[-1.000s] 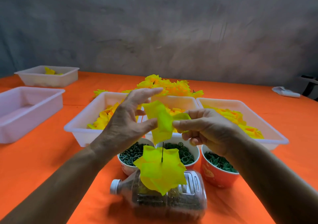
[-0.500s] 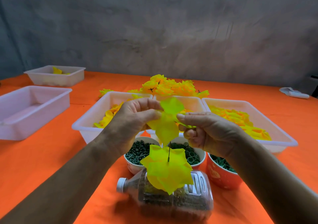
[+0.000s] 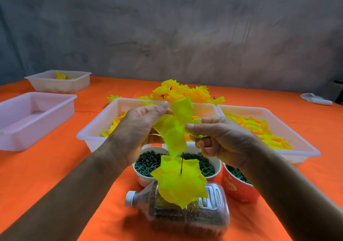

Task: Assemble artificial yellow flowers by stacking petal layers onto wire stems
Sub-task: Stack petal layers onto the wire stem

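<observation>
I've got a loose petal layer [image 3: 174, 127] pinched between both hands above the cups: left hand [image 3: 137, 127] grips its left edge with thumb and fingertips, right hand [image 3: 220, 138] pinches its right side, fingers curled under. It hangs as a strip, long axis running up and down, lower tip just above the wire stem [image 3: 181, 163].

The stem stands near upright, tip pointing up and a touch away from me, rising out of a plastic bottle [image 3: 185, 214] lying on its side. One petal layer [image 3: 181, 183] already sits threaded on it, spread flat. Behind the trays, a pile of finished flowers [image 3: 181, 92] shows plenty done.

On this stem I judge it early: one layer on, this one not yet threaded, and more waiting in the right tray [image 3: 304, 148].
</observation>
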A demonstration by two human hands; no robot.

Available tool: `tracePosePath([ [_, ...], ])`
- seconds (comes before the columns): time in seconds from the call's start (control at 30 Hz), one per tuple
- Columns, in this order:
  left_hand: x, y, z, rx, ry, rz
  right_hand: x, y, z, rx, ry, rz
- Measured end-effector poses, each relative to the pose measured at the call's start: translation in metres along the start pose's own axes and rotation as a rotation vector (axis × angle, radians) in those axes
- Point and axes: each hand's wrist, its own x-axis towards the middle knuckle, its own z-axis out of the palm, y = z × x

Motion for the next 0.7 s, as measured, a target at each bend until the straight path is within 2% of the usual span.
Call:
tracePosePath([
  [0.23,-0.0051,0.0015,-0.0027,0.029,-0.039,-0.043,-0.0029,-0.0003,0.0000,-0.037,0.025,-0.003],
  [0.43,-0.0030,-0.0015,-0.0033,-0.061,-0.069,-0.084,-0.0066,0.0002,-0.0009,-0.049,0.021,0.003],
  [0.7,-0.0075,-0.0052,0.0002,-0.103,-0.108,-0.083,-0.0105,0.0023,-0.0017,0.034,-0.071,0.045],
])
